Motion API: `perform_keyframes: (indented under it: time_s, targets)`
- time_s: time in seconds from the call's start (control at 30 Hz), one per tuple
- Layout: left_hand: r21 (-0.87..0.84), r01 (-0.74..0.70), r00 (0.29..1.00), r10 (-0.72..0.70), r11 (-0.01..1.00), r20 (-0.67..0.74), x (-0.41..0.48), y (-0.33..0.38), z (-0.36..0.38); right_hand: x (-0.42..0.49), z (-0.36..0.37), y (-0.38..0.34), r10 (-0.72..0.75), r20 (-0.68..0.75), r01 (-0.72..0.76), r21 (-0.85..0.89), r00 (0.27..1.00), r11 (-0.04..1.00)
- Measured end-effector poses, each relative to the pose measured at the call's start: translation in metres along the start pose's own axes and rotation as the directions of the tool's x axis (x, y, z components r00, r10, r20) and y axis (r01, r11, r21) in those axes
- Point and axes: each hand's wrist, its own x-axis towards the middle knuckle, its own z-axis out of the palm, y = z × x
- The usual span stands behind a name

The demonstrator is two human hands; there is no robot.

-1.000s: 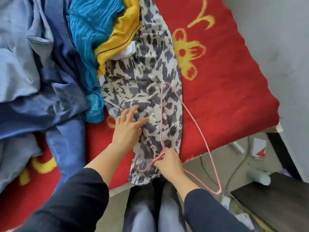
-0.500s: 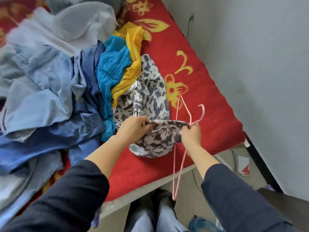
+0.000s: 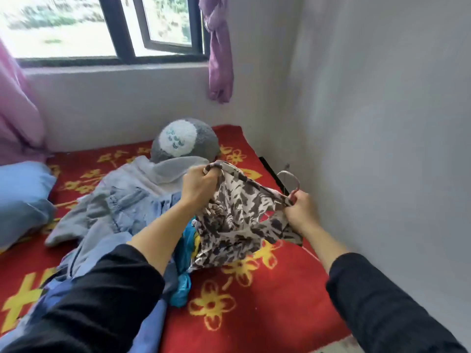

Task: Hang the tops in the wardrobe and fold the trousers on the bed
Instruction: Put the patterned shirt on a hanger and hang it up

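Grey walls and a window (image 3: 76, 26) enclosed the red-blanketed bed (image 3: 254, 314). Left hand (image 3: 198, 184) and right hand (image 3: 302, 211) each gripped the patterned top (image 3: 237, 225), stretched crosswise above the bed; the right also clutched a hanger (image 3: 289, 178), hook upward. Jeans (image 3: 122, 207) lay left.

Most of the pink hanger (image 3: 289, 177) is hidden inside the patterned top (image 3: 237, 222), only its blurred hook showing above.
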Motion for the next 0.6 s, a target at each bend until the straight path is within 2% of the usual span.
perform_keyframes:
  time_s: [0.1, 0.23, 0.33, 0.43, 0.53, 0.6]
  targets:
    - [-0.074, -0.047, 0.996, 0.041, 0.996, -0.083, 0.013, 0.055, -0.027, 0.009, -0.037, -0.033, -0.068, -0.089, 0.065, -0.029, 0.994, 0.997]
    - [0.047, -0.125, 0.976, 0.131, 0.991, -0.173, 0.028, 0.11, -0.065, 0.026, -0.086, -0.08, -0.105, -0.268, 0.144, 0.13, 0.958, 0.981]
    - [0.186, 0.012, 0.991, 0.013, 0.983, -0.133, 0.038, 0.119, -0.081, 0.031, -0.106, -0.101, -0.099, -0.341, 0.181, 0.217, 0.935, 0.959]
    - [0.264, 0.125, 0.991, -0.109, 0.956, -0.076, 0.04, 0.096, -0.082, 0.028, -0.101, -0.098, -0.058, -0.275, 0.124, 0.23, 0.96, 0.965]
    - [0.065, 0.208, 0.978, -0.207, 0.976, -0.013, 0.033, 0.071, -0.074, 0.024, -0.085, -0.08, 0.006, -0.196, 0.042, 0.242, 0.981, 0.969]
    - [-0.119, 0.32, 0.947, -0.311, 0.94, 0.084, 0.026, 0.06, -0.068, 0.021, -0.075, -0.067, 0.053, -0.101, -0.026, 0.247, 0.993, 0.969]
